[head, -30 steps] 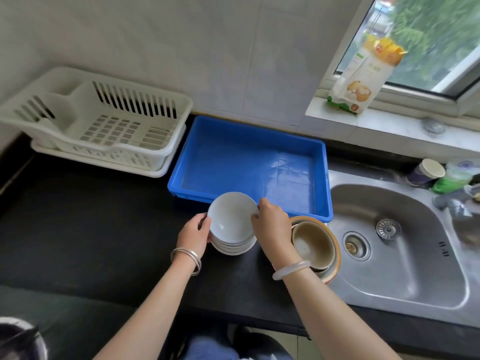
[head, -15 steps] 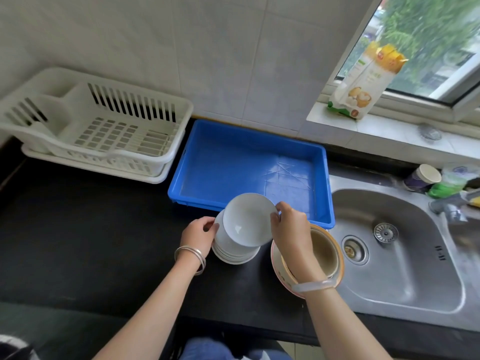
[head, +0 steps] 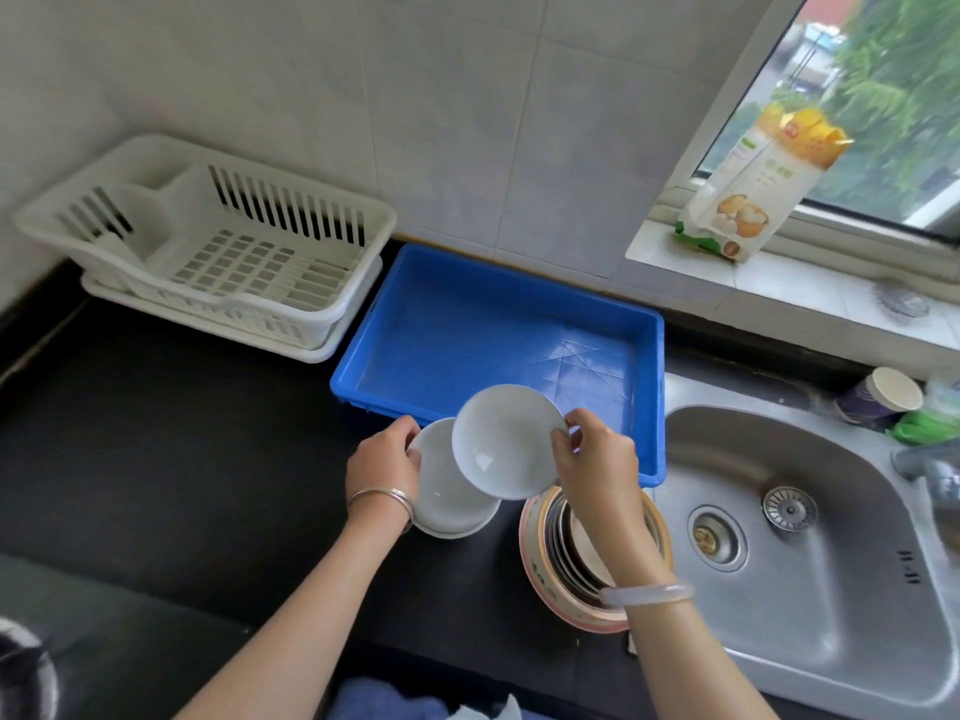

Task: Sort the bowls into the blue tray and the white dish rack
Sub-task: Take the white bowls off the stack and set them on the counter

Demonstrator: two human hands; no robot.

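Note:
My right hand pinches the rim of a white bowl and holds it tilted in the air over the blue tray's near edge. Just below and to its left, a stack of white bowls sits on the black counter, and my left hand grips its left rim. Under my right wrist a stack of brown-rimmed bowls stands beside the sink. The blue tray holds nothing. Left of it, against the wall, the white dish rack also holds nothing.
A steel sink fills the right side, with a tap at its far right. A paper cup and a green item stand behind it. A food packet leans on the window sill. Black counter stretches left.
My right hand has lifted the top white bowl off the stack and tilted it up toward the blue tray. My left hand has stayed on the stack's rim.

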